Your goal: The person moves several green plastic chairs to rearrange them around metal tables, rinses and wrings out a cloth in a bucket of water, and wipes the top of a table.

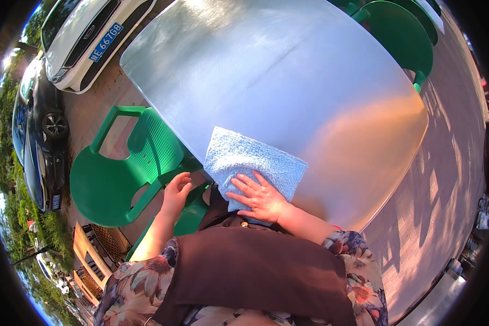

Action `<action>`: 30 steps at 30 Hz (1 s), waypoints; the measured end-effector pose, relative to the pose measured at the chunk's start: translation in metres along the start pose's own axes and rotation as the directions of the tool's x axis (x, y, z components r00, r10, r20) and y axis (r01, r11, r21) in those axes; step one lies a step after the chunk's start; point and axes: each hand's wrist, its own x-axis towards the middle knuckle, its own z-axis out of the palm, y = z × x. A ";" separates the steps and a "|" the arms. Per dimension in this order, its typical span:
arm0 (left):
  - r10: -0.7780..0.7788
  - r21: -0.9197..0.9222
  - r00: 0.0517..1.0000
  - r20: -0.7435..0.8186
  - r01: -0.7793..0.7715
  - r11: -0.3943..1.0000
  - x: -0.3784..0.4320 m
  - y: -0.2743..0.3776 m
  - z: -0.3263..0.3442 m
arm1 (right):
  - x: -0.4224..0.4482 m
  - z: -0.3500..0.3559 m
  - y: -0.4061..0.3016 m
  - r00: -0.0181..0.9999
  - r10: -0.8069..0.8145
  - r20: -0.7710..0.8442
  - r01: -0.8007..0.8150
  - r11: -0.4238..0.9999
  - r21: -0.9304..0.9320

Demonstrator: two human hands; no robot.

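A light blue terry cloth (261, 157) lies spread at the near edge of a shiny metal-topped table (269, 81). My right hand (263, 197) rests flat on the cloth with its fingers spread, pressing on it rather than gripping it. Off the table's near left side, my left hand (177, 189) hangs in the air beside a green plastic chair, its fingers loosely curled and holding nothing.
Green plastic armchairs stand at the left (110, 191) and at the table's far right (395, 36). Parked beyond the left side are a white car (81, 53) and a dark car (36, 163). Wicker chairs (110, 240) stand at the lower left. Brick paving (428, 195) surrounds the table.
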 end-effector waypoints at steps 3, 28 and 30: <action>0.111 0.010 0.993 0.034 -0.111 0.994 0.049 0.015 -0.017 | 0.103 -0.008 0.029 0.998 0.046 -0.041 -0.047 0.999 -0.024; 0.271 0.319 0.953 -0.132 -0.218 0.922 0.224 0.051 -0.138 | 0.201 -0.020 0.074 0.986 0.103 -0.132 -0.089 0.990 0.110; 0.344 0.508 0.924 -0.167 -0.218 0.833 0.242 0.059 -0.140 | 0.209 -0.054 0.129 0.957 0.171 -0.233 -0.153 0.984 0.095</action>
